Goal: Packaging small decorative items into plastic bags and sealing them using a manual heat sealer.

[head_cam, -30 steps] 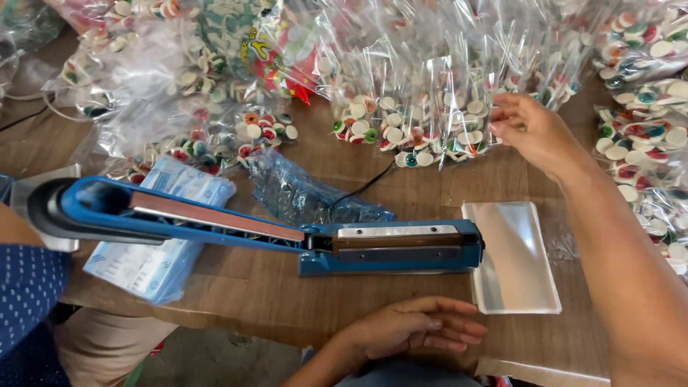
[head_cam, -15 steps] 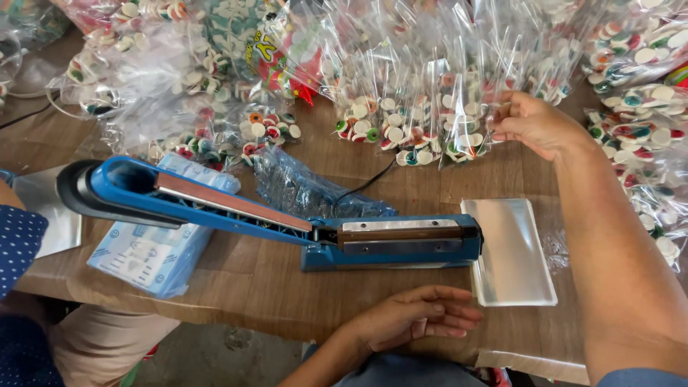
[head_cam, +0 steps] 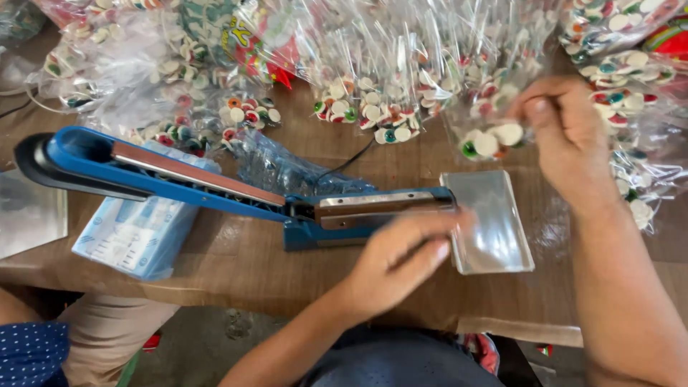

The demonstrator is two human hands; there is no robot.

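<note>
Two bare hands at work over a brown wooden table [head_cam: 236, 258], seen from above; nearest, the left hand [head_cam: 401, 261] blurred, fingers loosely extended and close together, hovering over the front of a blue heat sealer [head_cam: 301, 215], just beside its metal jaw bar [head_cam: 383, 204], gripping nothing that can be made out. Just right of that hand, a flat shiny metal plate [head_cam: 494, 229] lying on the table against the sealer's end. Sealer arm [head_cam: 165, 175] raised and tilted up toward the left, its black handle [head_cam: 32, 161] at the far left. Under that arm, a pale blue packet [head_cam: 140, 236] flat on the wood, with a crumpled clear bag [head_cam: 287, 172] behind it. Farther out, the right hand [head_cam: 566, 136] lifted above the table, fingertips pinching the top of a small clear bag of round white and coloured pieces [head_cam: 491, 140], the bag hanging just above the plate's far edge. Beyond, a heap of similar filled clear bags [head_cam: 373, 79] across the whole back of the table
</note>
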